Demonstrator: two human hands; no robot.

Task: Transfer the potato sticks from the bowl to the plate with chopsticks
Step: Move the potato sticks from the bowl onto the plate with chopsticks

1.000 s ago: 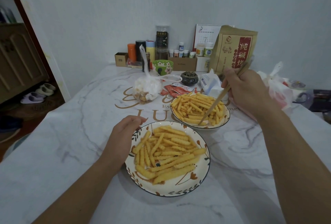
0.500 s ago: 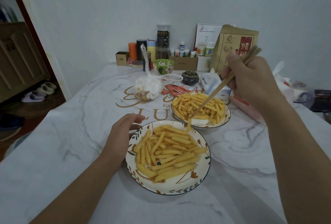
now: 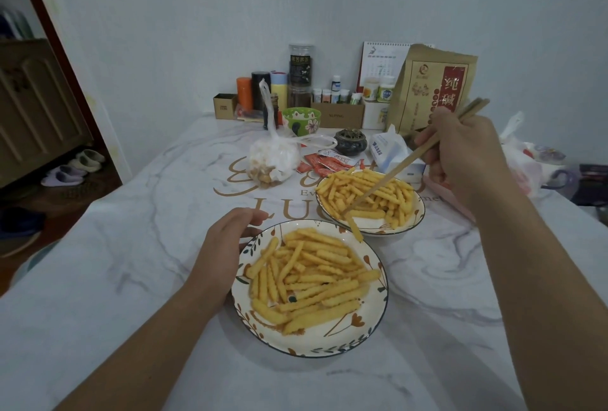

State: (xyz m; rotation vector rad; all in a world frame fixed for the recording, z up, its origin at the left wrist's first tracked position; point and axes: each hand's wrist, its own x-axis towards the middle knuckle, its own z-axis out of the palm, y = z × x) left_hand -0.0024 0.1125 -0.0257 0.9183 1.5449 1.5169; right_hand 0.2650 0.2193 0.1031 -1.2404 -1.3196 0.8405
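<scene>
Fingers [image 3: 437, 134] of the right hand [image 3: 467, 160] pinch tan wooden chopsticks [image 3: 411, 160], which hold one yellow crinkle-cut potato stick [image 3: 355, 229] between the floral-rimmed bowl [image 3: 404, 228], centre right, and floral-rimmed plate [image 3: 329, 340]. Left hand [image 3: 220, 259] curls against the plate's edge.

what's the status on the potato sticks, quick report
Right hand grips chopsticks, one potato stick pinched at tips, between bowl and plate. Left hand steadies plate rim. Path clear.

The right hand [image 3: 462, 154] hid the middle of the chopsticks [image 3: 391, 173] and part of the brown paper bag [image 3: 427, 81]. The left hand [image 3: 220, 256] covered the plate's [image 3: 329, 341] left rim, and labels on the small bottles [image 3: 332, 94] were too small to read.
</scene>
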